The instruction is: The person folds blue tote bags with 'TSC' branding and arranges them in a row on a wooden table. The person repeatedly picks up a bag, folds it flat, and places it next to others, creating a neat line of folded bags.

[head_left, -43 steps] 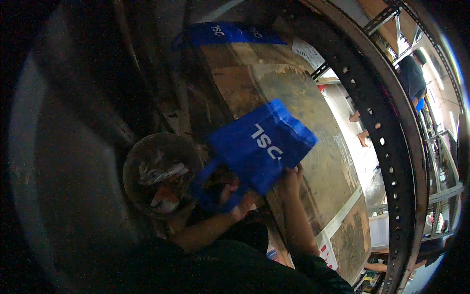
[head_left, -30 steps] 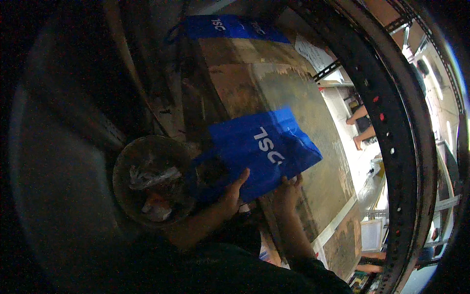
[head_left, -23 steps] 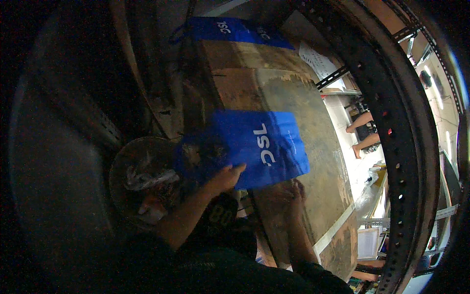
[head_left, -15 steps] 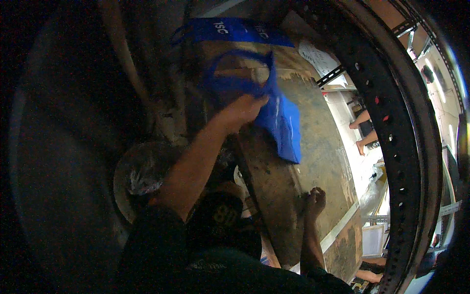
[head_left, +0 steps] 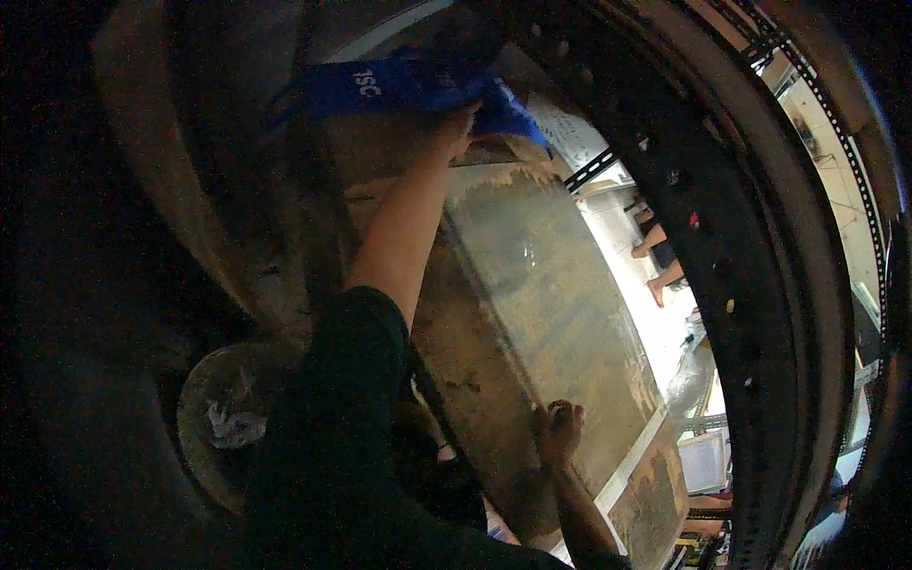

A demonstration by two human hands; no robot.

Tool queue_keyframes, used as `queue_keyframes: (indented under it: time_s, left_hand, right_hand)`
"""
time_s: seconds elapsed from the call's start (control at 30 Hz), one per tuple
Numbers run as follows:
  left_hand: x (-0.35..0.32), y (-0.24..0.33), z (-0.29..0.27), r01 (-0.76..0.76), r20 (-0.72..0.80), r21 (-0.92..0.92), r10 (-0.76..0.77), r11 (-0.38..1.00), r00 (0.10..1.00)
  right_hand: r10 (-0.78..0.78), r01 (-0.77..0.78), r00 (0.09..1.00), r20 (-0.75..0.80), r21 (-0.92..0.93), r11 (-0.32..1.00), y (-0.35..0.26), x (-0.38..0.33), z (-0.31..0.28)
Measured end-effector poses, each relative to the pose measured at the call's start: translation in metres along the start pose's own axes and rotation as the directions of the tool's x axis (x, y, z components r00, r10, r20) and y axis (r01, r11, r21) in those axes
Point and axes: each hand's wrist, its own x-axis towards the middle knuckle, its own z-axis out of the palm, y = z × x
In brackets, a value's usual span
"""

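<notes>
White lettering, turned sideways, is noted on the blue bags (head_left: pixel 328 92); a second white mark further right on them is dimmed and cannot be made out. Dark marks resembling writing, too small to be read, are observed on a white sheet (head_left: pixel 570 133).

Short dark sleeve (head_left: pixel 332 418) (faintly green) — both hands (head_left: pixel 560 432) bare

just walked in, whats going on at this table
A person's left hand is stretched to the far end of a worn wooden table, at the blue tote bags there; it is too dark to tell whether it grips one. The right hand is curled over the nearer part of the table, nothing clearly visible in it. A round bin with crumpled clear plastic inside is at the left.
</notes>
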Motion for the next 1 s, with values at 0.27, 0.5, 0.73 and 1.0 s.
queue_keyframes:
  time_s: [0.27, 0.5, 0.73, 1.0]
  left_hand:
    - [0.040, -0.059, -0.037, 0.105, -0.191, 0.209, -0.065, 0.972, 0.979]
    - [0.040, -0.069, -0.039, 0.167, -0.239, 0.363, -0.082, 0.917, 0.968]
    - [0.036, -0.071, -0.037, 0.154, -0.258, 0.391, -0.052, 0.907, 0.965]
    - [0.026, -0.070, -0.031, 0.129, -0.280, 0.396, -0.014, 0.909, 0.960]
  right_hand:
    - [0.188, -0.191, 0.982, 0.032, 0.106, 0.976, -0.025, 0.009, -0.010]
    - [0.112, -0.112, 0.994, 0.012, 0.124, 0.986, -0.010, 0.005, 0.002]
    - [0.099, -0.099, 0.995, 0.005, 0.110, 0.989, -0.016, 0.008, -0.004]
    - [0.203, -0.207, 0.977, 0.069, 0.048, 0.977, -0.009, 0.006, 0.004]
